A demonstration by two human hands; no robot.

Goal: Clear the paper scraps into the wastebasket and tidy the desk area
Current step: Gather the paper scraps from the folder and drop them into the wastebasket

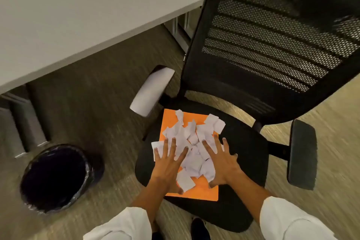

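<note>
Because the paper scraps (pixel 191 142) are light, limp and loose, they would likely scatter if grabbed singly; the better hold is probably the stiff orange folder (pixel 202 189) beneath them, taken at its two side edges and carried as a tray. The scraps lie heaped on this folder, which rests flat on the black seat of the office chair (pixel 247 154). The left hand (pixel 168 163) and right hand (pixel 220 159) flank the heap, fingers straight and spread, pressing down on its edges and gripping nothing. The wastebasket (pixel 56 177), lined with a dark bag, stands on the carpet to the left of the chair, below the edge of the table (pixel 78 15), well apart from the scraps.
</note>
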